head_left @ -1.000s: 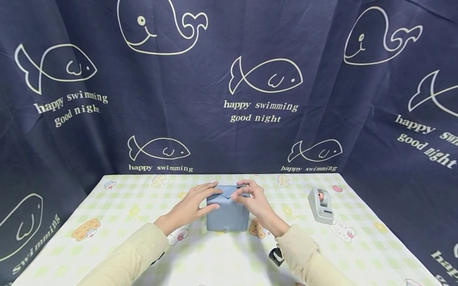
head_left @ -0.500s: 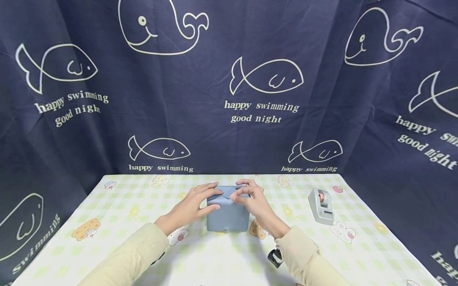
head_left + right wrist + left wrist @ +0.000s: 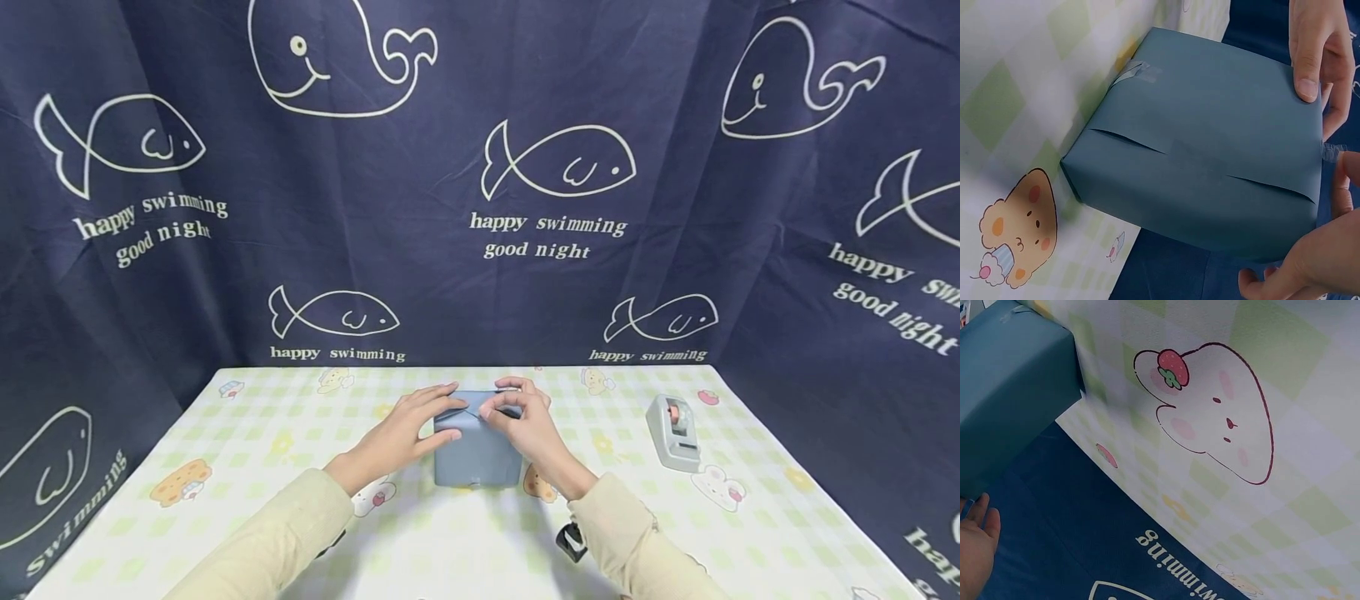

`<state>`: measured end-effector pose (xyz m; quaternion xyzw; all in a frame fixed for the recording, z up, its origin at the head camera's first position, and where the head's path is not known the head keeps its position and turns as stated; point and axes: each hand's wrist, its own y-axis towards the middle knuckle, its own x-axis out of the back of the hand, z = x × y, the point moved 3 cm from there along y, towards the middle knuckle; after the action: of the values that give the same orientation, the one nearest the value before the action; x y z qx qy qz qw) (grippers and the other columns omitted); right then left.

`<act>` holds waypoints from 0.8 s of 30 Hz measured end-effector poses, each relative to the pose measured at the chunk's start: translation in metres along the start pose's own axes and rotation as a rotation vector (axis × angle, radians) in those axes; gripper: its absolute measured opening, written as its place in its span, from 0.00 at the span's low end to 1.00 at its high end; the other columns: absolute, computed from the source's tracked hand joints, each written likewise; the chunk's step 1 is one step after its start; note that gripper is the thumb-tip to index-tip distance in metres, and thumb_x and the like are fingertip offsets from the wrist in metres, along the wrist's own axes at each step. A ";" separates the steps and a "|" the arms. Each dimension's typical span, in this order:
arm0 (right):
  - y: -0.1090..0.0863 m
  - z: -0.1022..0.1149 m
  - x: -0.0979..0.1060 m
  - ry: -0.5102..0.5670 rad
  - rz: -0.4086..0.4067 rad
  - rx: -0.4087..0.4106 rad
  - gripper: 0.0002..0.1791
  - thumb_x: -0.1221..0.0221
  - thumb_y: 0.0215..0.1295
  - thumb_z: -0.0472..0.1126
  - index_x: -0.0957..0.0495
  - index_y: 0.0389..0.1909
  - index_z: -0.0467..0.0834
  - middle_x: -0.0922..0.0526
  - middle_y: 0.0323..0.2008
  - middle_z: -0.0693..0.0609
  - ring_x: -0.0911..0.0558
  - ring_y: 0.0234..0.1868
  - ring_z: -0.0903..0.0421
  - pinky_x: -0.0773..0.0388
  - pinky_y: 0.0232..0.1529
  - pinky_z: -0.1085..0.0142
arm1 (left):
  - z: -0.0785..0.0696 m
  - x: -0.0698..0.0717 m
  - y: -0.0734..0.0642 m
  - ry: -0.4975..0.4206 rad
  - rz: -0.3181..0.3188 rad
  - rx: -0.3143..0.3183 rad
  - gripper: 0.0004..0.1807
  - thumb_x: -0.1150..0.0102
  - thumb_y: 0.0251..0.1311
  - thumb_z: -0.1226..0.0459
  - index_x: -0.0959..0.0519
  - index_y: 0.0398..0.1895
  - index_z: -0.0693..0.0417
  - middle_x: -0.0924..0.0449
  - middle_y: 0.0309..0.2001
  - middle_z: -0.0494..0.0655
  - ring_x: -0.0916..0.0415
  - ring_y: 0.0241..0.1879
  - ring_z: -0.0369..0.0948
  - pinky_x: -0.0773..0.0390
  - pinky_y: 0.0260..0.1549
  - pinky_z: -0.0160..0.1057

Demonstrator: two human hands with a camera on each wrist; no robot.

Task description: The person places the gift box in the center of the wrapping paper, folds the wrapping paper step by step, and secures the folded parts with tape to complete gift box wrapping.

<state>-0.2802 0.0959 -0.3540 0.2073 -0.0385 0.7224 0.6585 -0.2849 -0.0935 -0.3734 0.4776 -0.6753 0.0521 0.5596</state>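
Observation:
A box wrapped in blue-grey paper [image 3: 477, 457] stands upright on the table between both hands. In the head view my left hand [image 3: 397, 435] holds its upper left part, fingers over the top and thumb on the near face. My right hand [image 3: 528, 423] is at the top right, thumb and index finger pinching a short strip of clear tape [image 3: 1334, 152], seen in the right wrist view at the box's edge. Another bit of clear tape [image 3: 1149, 74] is stuck at a lower seam. Long folds crease one side of the wrapping.
A pale grey tape dispenser [image 3: 677, 433] with a pinkish core stands to the right on the patterned tablecloth [image 3: 247, 492]. Behind the table hangs a dark blue curtain [image 3: 442, 292] with white whale and fish prints.
My right hand has shifted slightly left along the top of the wrapped box, and its forearm with it. The left hand and the box have stayed put.

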 end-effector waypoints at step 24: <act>0.004 -0.005 -0.005 -0.091 -0.083 0.044 0.04 0.38 0.54 0.37 0.17 0.26 0.40 0.31 0.53 0.46 0.53 0.63 0.44 0.49 0.60 0.45 | -0.001 -0.001 0.000 0.005 0.012 0.020 0.21 0.46 0.60 0.50 0.27 0.56 0.40 0.37 0.66 0.47 0.40 0.66 0.46 0.41 0.62 0.53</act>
<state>-0.2846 0.0927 -0.3592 0.2556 -0.0437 0.6851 0.6807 -0.2847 -0.0927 -0.3735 0.4790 -0.6761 0.0635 0.5563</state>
